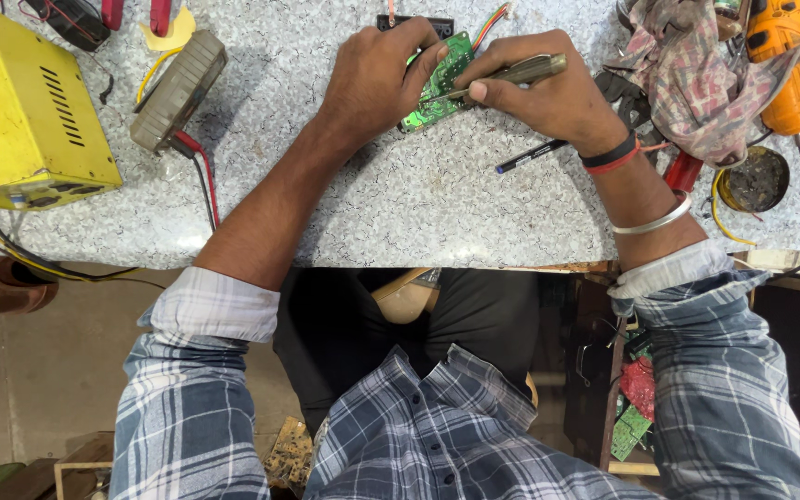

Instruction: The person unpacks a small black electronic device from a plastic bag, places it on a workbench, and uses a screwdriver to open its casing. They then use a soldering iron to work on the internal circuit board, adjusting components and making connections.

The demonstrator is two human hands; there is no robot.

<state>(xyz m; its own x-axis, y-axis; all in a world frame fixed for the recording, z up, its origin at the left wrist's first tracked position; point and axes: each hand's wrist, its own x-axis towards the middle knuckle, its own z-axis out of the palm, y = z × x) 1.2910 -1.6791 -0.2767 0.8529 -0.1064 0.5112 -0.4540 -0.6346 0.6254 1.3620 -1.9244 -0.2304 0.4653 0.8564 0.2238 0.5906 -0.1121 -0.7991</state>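
Speckled stone worktop [400,204] carries a yellow metal box [25,106] at left. Your left hand [377,79] presses down on the green circuit board [437,85] at centre; your right hand [548,93] grips a screwdriver [516,72] against it.

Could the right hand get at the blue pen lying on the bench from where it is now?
Probably yes. The blue pen lies bare on the speckled bench just beside the right wrist, with nothing on top of it. But the right hand has its grip on a screwdriver over the green circuit board, so it must free up first.
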